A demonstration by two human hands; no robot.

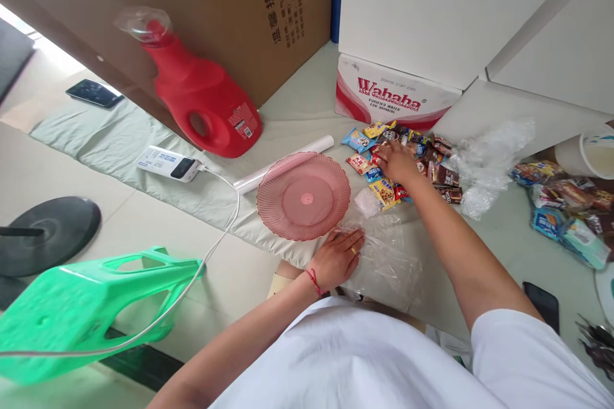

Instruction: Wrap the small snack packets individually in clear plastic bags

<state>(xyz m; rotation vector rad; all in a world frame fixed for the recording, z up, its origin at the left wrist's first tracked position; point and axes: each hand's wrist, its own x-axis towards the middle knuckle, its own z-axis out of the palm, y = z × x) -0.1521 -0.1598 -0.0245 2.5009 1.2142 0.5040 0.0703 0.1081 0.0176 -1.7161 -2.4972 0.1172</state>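
A pile of small wrapped snacks point(384, 193) lies in front of the Wahaha box. My right hand point(396, 162) reaches onto the pile, its fingers over the packets; whether it grips one is hidden. Left of the pile is a pink ribbed plate point(307, 198) with nothing on it. My left hand point(337, 259) rests flat by the plate's lower right edge, fingers spread, on the border of a clear plastic bag point(388, 265). A small whitish packet point(368, 202) sits between the plate and the snacks.
Behind the plate lies a white roll point(288, 163), near a red jug point(206, 102). A power bank point(167, 163) with a cable is at left, above a green stool point(96, 307). Crumpled plastic point(494, 163), bagged snacks point(570, 204) and a dark phone point(542, 305) are at right.
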